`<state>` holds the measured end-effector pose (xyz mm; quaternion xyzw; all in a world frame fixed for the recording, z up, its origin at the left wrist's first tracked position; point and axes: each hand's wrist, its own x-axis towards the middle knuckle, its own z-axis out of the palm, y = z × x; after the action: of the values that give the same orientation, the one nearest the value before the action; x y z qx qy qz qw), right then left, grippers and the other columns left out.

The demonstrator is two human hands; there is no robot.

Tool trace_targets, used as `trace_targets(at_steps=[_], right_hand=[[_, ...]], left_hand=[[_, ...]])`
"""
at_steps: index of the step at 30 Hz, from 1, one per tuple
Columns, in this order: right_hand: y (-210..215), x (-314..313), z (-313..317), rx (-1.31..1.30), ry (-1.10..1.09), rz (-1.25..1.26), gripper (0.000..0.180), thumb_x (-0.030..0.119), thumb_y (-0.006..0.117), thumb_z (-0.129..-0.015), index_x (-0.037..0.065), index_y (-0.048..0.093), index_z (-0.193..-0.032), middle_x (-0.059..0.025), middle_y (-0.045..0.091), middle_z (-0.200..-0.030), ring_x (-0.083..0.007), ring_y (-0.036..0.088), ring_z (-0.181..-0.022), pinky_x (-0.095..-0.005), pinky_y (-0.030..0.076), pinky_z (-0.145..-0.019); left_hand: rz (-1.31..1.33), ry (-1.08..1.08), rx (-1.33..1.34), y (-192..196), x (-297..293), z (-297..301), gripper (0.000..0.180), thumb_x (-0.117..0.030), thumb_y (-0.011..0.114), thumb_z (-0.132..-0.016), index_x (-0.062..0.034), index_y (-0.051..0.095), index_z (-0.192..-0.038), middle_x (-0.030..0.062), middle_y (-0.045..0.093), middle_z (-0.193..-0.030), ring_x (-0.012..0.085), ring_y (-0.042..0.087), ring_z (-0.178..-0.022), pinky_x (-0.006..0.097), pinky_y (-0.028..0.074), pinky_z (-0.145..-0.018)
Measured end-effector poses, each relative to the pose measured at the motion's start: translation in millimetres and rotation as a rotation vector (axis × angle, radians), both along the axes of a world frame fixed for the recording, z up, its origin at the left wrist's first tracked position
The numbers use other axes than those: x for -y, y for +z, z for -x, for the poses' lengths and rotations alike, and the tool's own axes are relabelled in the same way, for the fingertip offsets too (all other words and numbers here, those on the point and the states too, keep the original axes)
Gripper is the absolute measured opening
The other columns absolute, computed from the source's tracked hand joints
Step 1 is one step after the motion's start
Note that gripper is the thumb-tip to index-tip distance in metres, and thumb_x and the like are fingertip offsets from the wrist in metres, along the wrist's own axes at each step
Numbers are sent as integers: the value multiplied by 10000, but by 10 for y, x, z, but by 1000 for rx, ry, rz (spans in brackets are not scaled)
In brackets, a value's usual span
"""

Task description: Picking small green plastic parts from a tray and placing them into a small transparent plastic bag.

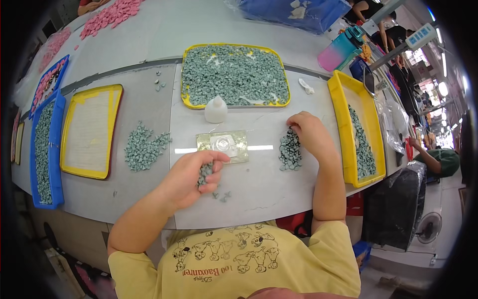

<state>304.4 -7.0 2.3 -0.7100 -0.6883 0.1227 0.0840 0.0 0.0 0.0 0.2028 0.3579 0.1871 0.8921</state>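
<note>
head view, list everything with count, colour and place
table: one, pale grey, middle
trays: two, yellow-rimmed, left and centre back
open bin: one, yellow, right
small bins: two, blue, far left
large bin: one, blue, back
green pieces: many, green, tray, bins, table
pink pieces: many, pink, back left
small bottle: one, white, behind pad
pad: one, yellowish, centre
drink bottle: one, pink-turquoise, back right
fan: one, grey, lower right
other people: several, mixed clothing, edges
left hand: one, bare, round green pieces
right hand: one, bare, at right pile
</note>
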Motion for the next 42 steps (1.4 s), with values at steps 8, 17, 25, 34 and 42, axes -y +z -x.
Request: trace_targets(at_steps=[8,17,25,34,42], right_hand=[[-183,-23,254,-99,-59,-35,128,-10,588,-747,-7,605,-875,-135,604,-840,-252,591,-777,-319,477,-712],[-60,142,880,-466,179,-194,138,17,665,-735,24,631,-868,-91,632,-812,-196,608,-716,-288,485,-628],[-86,279,1362,-443,566,-511,292,-9,692,-678,56,655,-960,-62,624,-818,-203,592,-706,-282,477,-575],[-55,283,1495,-388,594,-567,272,8,706,-662,20,633,-924,-80,600,-807,-221,573,-665,-302,469,-571],[-22,297,1589,-356,664,-574,293,-7,699,-661,6,622,-944,-85,601,-827,-226,579,-689,-308,464,-578]], left_hand=[[-197,139,93,-166,17,140,142,-93,440,-918,-28,504,-1026,19,450,-790,58,340,-572,177,257,-447],[-156,103,87,-220,116,171,137,-133,501,-914,-25,538,-990,23,492,-788,49,339,-556,176,266,-439],[-180,71,13,-186,135,222,159,-116,504,-913,-1,561,-1008,18,501,-801,51,364,-573,184,289,-448],[-241,55,-28,-87,114,363,164,-123,530,-906,9,571,-994,-5,476,-742,53,354,-566,194,280,-455],[-274,118,-130,-46,139,438,165,-123,558,-892,8,568,-992,-19,462,-695,49,349,-559,192,269,-448]])
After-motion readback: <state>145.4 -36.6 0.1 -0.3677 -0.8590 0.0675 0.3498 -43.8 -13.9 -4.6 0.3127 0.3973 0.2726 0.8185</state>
